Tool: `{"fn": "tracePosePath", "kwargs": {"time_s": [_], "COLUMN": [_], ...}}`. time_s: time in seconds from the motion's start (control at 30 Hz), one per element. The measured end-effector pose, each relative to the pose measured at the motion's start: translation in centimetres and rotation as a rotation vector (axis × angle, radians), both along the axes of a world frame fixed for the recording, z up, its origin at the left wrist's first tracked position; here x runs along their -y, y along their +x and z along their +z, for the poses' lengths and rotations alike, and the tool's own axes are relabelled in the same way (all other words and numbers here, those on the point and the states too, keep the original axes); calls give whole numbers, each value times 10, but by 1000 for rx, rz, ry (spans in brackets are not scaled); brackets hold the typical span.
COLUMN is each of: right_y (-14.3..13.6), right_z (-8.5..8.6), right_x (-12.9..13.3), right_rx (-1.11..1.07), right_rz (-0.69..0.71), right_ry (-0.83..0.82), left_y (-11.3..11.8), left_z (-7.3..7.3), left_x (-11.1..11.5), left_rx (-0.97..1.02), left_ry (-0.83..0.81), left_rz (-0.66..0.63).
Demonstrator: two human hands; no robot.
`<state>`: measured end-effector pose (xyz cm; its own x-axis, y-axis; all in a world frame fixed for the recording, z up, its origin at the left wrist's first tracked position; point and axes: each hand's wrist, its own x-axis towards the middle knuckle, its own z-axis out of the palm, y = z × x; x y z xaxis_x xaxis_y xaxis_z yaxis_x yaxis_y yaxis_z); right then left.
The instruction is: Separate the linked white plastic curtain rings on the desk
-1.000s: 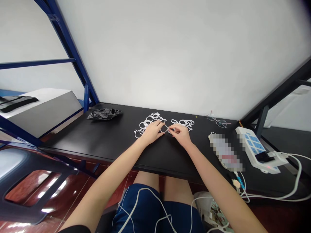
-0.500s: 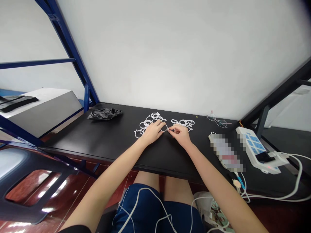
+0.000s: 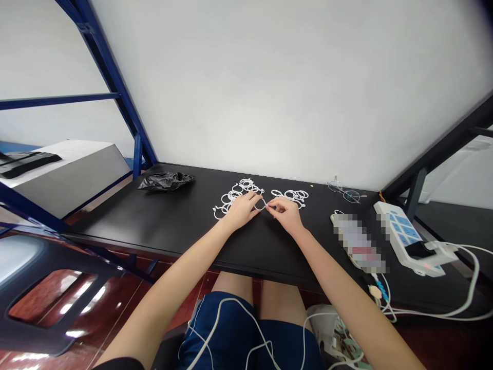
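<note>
Between my two hands is a thin white curtain ring (image 3: 261,208), held just above the black table. My left hand (image 3: 242,209) pinches its left side between thumb and fingers. The right side is gripped by the thumb and forefinger of my right hand (image 3: 285,213), whose other fingers are curled in. Several white rings with small knobbed ends lie in a loose pile (image 3: 232,195) behind and left of my left hand. Another group of white rings (image 3: 301,194), which look closed, lies just behind my right hand and is partly hidden by it.
A crumpled black plastic bag (image 3: 166,181) lies at the table's back left. Eyeglasses (image 3: 348,194), a phone (image 3: 356,241) on a cable and a white power strip (image 3: 404,236) with plugs stand to the right. White cables cross my lap. Blue frame bars (image 3: 111,77) rise at left.
</note>
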<state>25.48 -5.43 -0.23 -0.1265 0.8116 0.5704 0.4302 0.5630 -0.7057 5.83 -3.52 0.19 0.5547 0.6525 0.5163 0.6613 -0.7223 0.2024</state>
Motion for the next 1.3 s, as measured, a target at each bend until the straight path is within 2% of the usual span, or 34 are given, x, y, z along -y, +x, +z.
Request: {"fn": "tracePosePath", "kwargs": {"time_s": [0.37, 1.3], "right_y": [0, 4], "right_z": [0, -2], "right_x": [1, -2], "right_rx": [10, 29], "right_rz": [2, 16], "right_ry": [-27, -31], "left_y": [0, 1], "left_z": [1, 3], "left_x": [-1, 3], "left_rx": [1, -75], "left_ry": [-17, 9], "left_rz": [-28, 39]}}
